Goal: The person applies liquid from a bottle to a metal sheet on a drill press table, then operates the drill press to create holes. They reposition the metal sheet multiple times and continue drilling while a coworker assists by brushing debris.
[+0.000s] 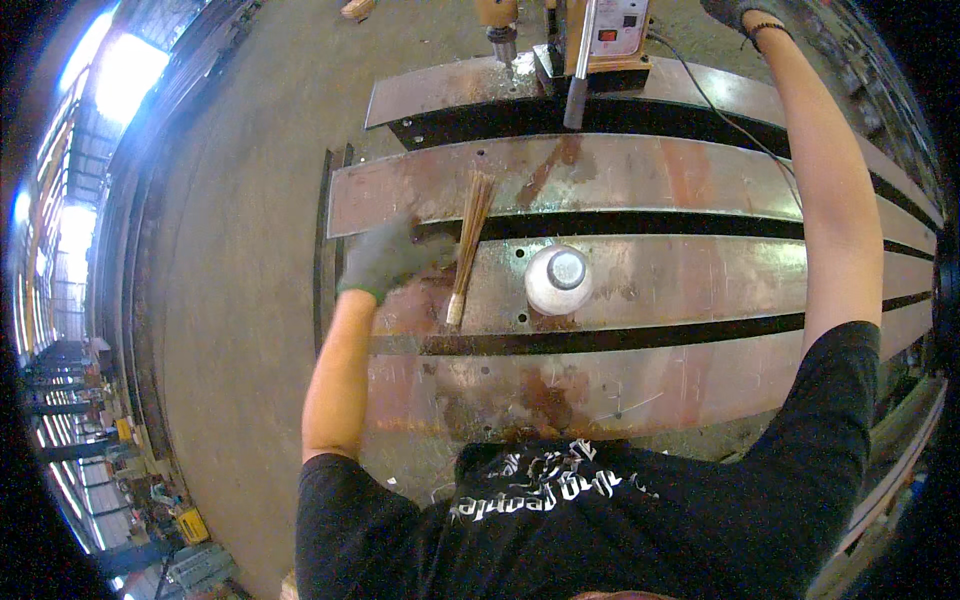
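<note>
My left hand (pixel 393 255), in a grey glove, is over the left end of the steel beams, smeared by motion. Its fingers point toward a small stick broom (pixel 470 245), a bundle of thin brown sticks bound at the near end; whether they touch it I cannot tell. Just right of the broom, a white bottle (pixel 553 297) with a grey cap stands on a beam. Far off at the upper right, my right hand (pixel 738 12), also gloved, is partly cut by the picture's top edge, its fingers not clear.
Steel beams (pixel 690 265) with bolt holes and dark gaps lie side by side. On the farthest stands an orange drilling machine (pixel 603 65) with a chuck (pixel 503 42), a lever (pixel 580 70) and a red switch. Its black cable (pixel 715 103) trails right across the beams.
</note>
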